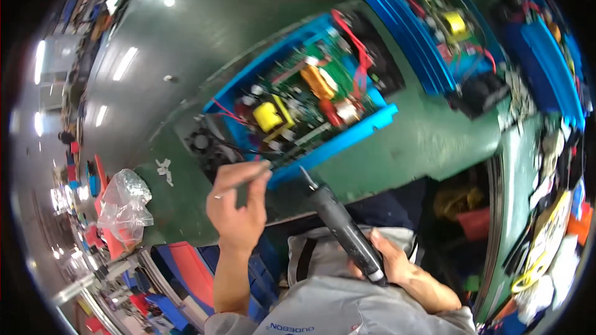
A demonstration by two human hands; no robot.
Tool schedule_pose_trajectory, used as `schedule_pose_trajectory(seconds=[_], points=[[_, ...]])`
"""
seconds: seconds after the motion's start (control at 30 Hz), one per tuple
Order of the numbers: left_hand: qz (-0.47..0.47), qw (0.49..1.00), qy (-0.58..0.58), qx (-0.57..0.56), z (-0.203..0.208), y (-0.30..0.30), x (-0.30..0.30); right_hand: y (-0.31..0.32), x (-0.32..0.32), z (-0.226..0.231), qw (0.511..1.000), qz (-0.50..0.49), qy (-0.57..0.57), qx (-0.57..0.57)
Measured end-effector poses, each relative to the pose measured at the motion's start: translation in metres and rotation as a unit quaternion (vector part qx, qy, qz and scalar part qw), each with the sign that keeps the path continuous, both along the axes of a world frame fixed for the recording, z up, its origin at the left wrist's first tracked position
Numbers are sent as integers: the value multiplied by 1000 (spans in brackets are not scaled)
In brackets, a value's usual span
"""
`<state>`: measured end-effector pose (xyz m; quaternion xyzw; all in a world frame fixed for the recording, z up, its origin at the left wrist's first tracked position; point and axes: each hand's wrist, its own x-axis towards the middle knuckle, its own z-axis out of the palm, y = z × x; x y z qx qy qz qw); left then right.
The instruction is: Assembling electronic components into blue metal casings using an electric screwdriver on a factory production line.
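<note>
My right hand is wrapped round the rear part of a black electric screwdriver. The thin bit points up and left, near the front wall of a blue open-topped housing. A green circuit board inside carries a yellow transformer, an orange coil and red wires. At the housing's near left corner, my left hand has thumb and fingers pinched on a slim grey rod-like piece, too blurred to name. A black fan sits at the housing's left end.
Another blue housing with a board stands at the upper right, and a third lies farther right. On the green bench are small white pieces and a clear plastic bag. Cables and pouches crowd the right edge.
</note>
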<state>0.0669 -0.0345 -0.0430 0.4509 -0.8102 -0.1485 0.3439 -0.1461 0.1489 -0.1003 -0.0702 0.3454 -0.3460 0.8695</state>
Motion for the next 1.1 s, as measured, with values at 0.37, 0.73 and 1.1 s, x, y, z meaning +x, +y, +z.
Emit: schedule_pose_trajectory(seconds=[0.37, 0.73, 1.1], points=[[-62, 996, 50, 34, 4, -10, 14, 12, 3, -11, 971, -29, -222, 81], [-73, 995, 64, 34, 1, -11, 16, 9, 1, 2, 990, -15, -101, 94], [-68, 991, 100, 50, 10, -9, 11, 0, 10, 27, 990, 6, 137, 13]])
